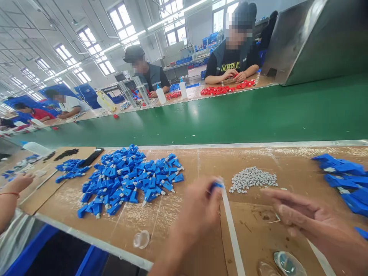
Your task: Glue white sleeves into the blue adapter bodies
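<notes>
My left hand [199, 209] is closed around a blue plastic part [217, 185], mostly hidden by the fingers and slightly blurred. To its right, my right hand [307, 216] hovers over the cardboard with its fingers stretched out and nothing visible in them. Just beyond the right fingertips lies a pile of small grey pieces [253, 179]. A large heap of blue plastic parts with pale tips [123, 180] spreads left of my left hand. More blue parts [345, 178] lie at the far right. Below my right hand is a clear round dish [289, 263] with liquid in it.
A small clear cup [141, 239] stands near the front edge. The green conveyor belt [230, 115] runs behind the cardboard-covered bench. Across it, several people work with red parts [218, 90]. At left, a neighbour's hand [20, 184] reaches in near black pieces [66, 154].
</notes>
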A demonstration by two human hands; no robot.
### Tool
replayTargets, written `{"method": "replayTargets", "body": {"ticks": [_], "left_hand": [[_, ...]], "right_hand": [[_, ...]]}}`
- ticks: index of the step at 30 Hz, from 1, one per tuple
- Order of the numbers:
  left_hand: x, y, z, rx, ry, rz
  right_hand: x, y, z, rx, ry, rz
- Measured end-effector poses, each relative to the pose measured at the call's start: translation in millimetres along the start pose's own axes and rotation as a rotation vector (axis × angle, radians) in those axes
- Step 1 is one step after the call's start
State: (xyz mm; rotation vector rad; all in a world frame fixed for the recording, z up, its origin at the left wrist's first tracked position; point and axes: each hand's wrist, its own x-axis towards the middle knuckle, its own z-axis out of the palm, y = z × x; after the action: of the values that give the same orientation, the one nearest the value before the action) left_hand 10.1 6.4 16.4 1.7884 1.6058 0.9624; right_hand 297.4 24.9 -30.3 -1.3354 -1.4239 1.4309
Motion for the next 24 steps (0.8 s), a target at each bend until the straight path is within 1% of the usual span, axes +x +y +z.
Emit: {"method": "replayTargets", "body": {"ticks": [1, 2, 3, 4, 5, 7, 8, 9, 10, 12, 13, 14, 15, 17, 19, 20, 22, 24], "left_hand": [[6, -3, -23.1, 0.273, 0.114, -0.048], [12, -6, -45.7, 0.530, 0.217, -0.147], [17, -10, -66.5, 0.618, 0.274, -0.207], [21, -14, -84.4, 0.653, 0.299, -0.238], [25, -18, -98.6, 0.672, 0.302, -0.257], [29, -31, -115.8, 0.693, 0.313, -0.283], [30, -38, -119.0, 0.725, 0.348, -0.299], [31, -45, -118.6, 0.824, 0.435, -0.287], [30, -50, -114.6, 0.881, 0.476, -0.236], [27, -52, -95.6, 0.858, 0.475, -0.088], [25, -47, -80.9, 0.795, 0.444, -0.002], [23, -40, -63.3, 0.718, 0.411, 0.079], [22, -32, -43.8, 0.644, 0.366, 0.154], [23, -13, -3.7, 0.533, 0.324, 0.234], [23, 4, 30.1, 0.457, 0.234, 0.295], [22, 10, 42.8, 0.426, 0.187, 0.316], [19, 19, 58.6, 0.367, 0.113, 0.339], [15, 24, 64.1, 0.310, 0.060, 0.338]], "right_hand": [[2, -1, -5, -0.032, 0.029, -0.031], [2, -4, -9, -0.067, 0.047, -0.065], [1, -8, -11, -0.113, 0.056, -0.107], [-2, -13, -13, -0.175, 0.067, -0.162], [-5, -19, -14, -0.254, 0.039, -0.209], [-9, -30, -18, -0.351, 0.040, -0.235], [-9, -34, -25, -0.404, 0.061, -0.233], [-7, -37, -35, -0.461, 0.099, -0.221], [-5, -39, -49, -0.529, 0.151, -0.204], [4, -42, -87, -0.694, 0.274, -0.156], [11, -42, -108, -0.784, 0.334, -0.127], [20, -42, -129, -0.873, 0.361, -0.096], [30, -41, -148, -0.953, 0.365, -0.064], [51, -38, -174, -1.084, 0.324, -0.015], [68, -31, -186, -1.180, 0.258, -0.001], [74, -27, -188, -1.214, 0.228, -0.004], [82, -18, -188, -1.255, 0.187, -0.023], [85, -12, -188, -1.260, 0.175, -0.050]]}}
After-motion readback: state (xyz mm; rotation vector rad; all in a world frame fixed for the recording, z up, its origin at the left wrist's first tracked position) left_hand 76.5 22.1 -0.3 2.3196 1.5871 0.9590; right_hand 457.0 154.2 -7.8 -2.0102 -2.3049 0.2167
